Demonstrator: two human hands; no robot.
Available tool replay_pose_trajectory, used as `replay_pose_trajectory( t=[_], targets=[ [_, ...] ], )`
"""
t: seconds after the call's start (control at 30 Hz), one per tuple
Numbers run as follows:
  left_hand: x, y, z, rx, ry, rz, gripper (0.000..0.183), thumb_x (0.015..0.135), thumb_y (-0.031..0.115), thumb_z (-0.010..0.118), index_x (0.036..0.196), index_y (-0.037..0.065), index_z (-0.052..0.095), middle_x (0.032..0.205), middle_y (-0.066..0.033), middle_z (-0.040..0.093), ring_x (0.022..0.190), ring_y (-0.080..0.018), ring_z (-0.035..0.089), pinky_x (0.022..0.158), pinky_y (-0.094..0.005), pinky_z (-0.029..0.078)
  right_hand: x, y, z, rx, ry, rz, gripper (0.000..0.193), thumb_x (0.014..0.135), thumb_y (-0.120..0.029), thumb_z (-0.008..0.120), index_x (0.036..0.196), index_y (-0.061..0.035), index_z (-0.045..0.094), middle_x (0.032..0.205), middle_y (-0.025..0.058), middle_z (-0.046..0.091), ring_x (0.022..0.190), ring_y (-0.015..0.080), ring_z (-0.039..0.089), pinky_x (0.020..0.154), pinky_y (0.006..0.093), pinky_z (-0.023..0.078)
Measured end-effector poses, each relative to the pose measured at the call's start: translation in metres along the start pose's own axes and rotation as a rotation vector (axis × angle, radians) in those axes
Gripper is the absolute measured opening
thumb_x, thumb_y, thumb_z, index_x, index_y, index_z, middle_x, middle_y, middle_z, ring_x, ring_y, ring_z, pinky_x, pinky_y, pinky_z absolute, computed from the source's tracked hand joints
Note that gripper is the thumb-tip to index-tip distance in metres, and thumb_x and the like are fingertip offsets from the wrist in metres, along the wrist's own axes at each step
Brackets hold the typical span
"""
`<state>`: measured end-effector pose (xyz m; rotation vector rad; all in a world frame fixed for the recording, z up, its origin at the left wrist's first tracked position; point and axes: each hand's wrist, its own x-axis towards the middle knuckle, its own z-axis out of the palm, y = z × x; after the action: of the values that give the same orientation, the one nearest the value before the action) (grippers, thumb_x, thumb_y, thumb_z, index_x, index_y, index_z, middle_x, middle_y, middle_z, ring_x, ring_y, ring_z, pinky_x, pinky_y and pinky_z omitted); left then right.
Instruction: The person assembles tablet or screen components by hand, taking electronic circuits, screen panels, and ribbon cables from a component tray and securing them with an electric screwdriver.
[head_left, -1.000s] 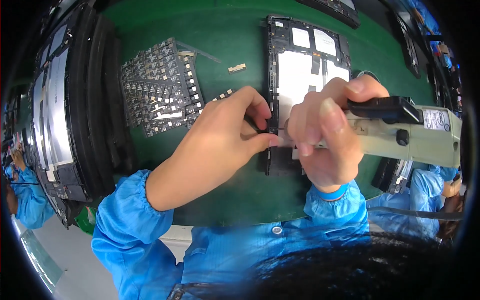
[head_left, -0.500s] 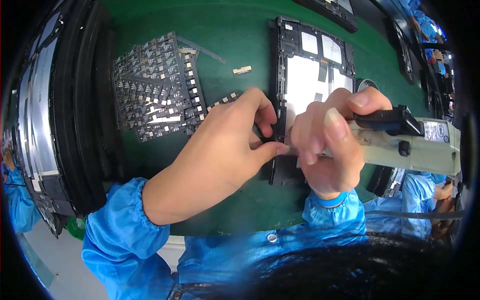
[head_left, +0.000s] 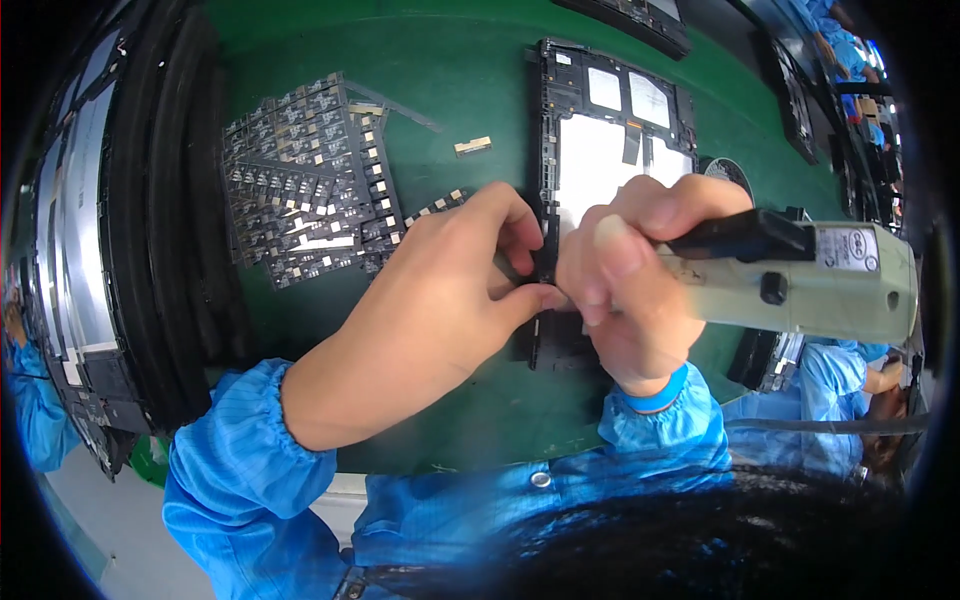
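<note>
My right hand (head_left: 640,270) is wrapped round a pale electric screwdriver (head_left: 800,290) with a black lever, its body pointing off to the right. Its tip is hidden by my fingers. Under both hands lies a flat black device chassis (head_left: 548,130) with white and silver panels. At its left edge my left hand (head_left: 430,290) is closed, thumb and fingers curled together by the rim. Something dark shows between them, but I cannot make out what it is. The left thumb reaches close to my right fingers.
Left of the chassis, thin black circuit-board panels (head_left: 300,180) lie in a loose pile on the green mat (head_left: 450,60). One small gold-and-black board (head_left: 473,146) lies apart. Dark device housings (head_left: 160,250) stand stacked at far left. A round dish (head_left: 728,172) sits behind the screwdriver. Co-workers' blue sleeves (head_left: 835,385) show right.
My right hand and the screwdriver have shifted a little left, closer to my left thumb. My left hand stays at the chassis edge. The whole view has shifted slightly.
</note>
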<state>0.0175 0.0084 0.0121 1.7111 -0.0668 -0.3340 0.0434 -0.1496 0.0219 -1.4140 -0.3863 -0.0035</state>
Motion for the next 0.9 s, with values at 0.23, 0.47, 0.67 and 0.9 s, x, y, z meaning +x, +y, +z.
replay_pose_trajectory(
  t=[0.23, 0.47, 0.67, 0.9],
  targets=[
    [0.001, 0.011, 0.002, 0.024, -0.007, -0.053, 0.030, 0.081, 0.003, 0.074, 0.102, -0.004, 0.054, 0.086, -0.0159, 0.066, 0.076, -0.0235, 0.070, 0.067, -0.0330, 0.055, 0.007, 0.001, -0.001, 0.002, -0.097, -0.039, 0.025, 0.082, 0.011, 0.066, 0.095, -0.0046, 0.051, 0.072, 0.0085, 0.060, 0.055, 0.0116, 0.054, 0.050, 0.0260, 0.044],
    [-0.006, 0.017, 0.009, 0.016, -0.022, -0.167, 0.044, 0.082, 0.003, 0.079, 0.113, -0.001, 0.049, 0.095, -0.0118, 0.061, 0.075, -0.0159, 0.070, 0.063, -0.0260, 0.051, 0.000, -0.023, -0.085, 0.099, 0.356, -0.234, 0.044, 0.091, -0.008, 0.060, 0.131, -0.0097, 0.042, 0.060, 0.0018, 0.043, 0.044, 0.0117, 0.041, 0.039, 0.0277, 0.034],
    [0.002, 0.020, 0.014, -0.067, 0.002, -0.257, 0.058, 0.082, -0.004, 0.076, 0.126, -0.001, 0.039, 0.093, -0.0097, 0.057, 0.076, -0.0163, 0.070, 0.062, -0.0226, 0.050, 0.021, -0.010, -0.161, 0.126, 0.617, -0.255, 0.025, 0.087, -0.002, 0.064, 0.110, -0.0035, 0.054, 0.058, 0.0045, 0.046, 0.043, 0.0110, 0.039, 0.040, 0.0266, 0.033],
    [0.007, 0.020, 0.015, -0.051, 0.017, -0.338, 0.062, 0.080, -0.007, 0.077, 0.128, 0.001, 0.039, 0.093, -0.0085, 0.056, 0.076, -0.0126, 0.069, 0.060, -0.0191, 0.048, 0.023, 0.001, -0.168, 0.144, 0.544, -0.208, 0.026, 0.085, 0.001, 0.066, 0.108, -0.0019, 0.054, 0.059, 0.0054, 0.049, 0.044, 0.0115, 0.042, 0.041, 0.0262, 0.033]
  ],
)
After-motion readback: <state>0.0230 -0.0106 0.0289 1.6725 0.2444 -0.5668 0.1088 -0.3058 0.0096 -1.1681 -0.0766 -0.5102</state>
